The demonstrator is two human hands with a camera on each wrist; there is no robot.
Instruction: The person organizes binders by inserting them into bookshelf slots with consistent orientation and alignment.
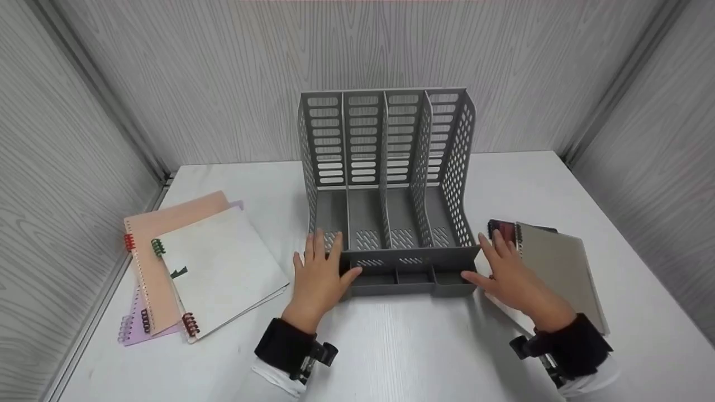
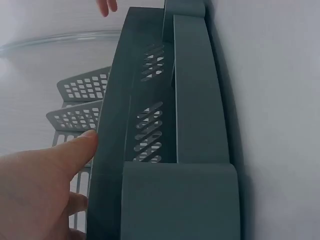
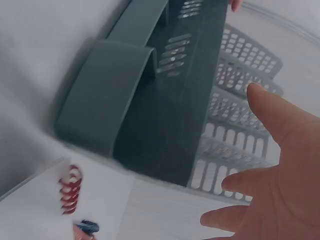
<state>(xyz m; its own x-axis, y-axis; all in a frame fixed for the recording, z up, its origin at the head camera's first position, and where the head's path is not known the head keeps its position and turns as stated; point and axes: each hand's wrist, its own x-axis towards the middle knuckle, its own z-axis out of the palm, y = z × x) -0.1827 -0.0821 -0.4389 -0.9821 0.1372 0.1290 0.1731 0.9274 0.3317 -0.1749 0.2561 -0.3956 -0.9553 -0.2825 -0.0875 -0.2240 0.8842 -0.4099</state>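
A grey plastic file organizer (image 1: 391, 258) stands upright in the middle of the table, with tall perforated dividers and small front compartments. My left hand (image 1: 318, 279) is at its left front corner, fingers spread and straight. In the left wrist view, the thumb of that hand (image 2: 40, 185) lies at the front panel's upper edge, its other fingers partly hidden behind. Off the right front corner, my right hand (image 1: 514, 282) reaches out with fingers extended and spread. The right wrist view shows this hand (image 3: 295, 175) beside the organizer, holding nothing; contact is hard to tell.
To the left lie overlapping spiral notebooks: a white one (image 1: 223, 268) on top, a peach one (image 1: 179, 209) and a lilac one (image 1: 137, 318) beneath. On the right, a beige notebook (image 1: 558, 273) overlaps a dark one (image 1: 505, 230). Grey wood-grain panels (image 1: 234, 84) enclose the table.
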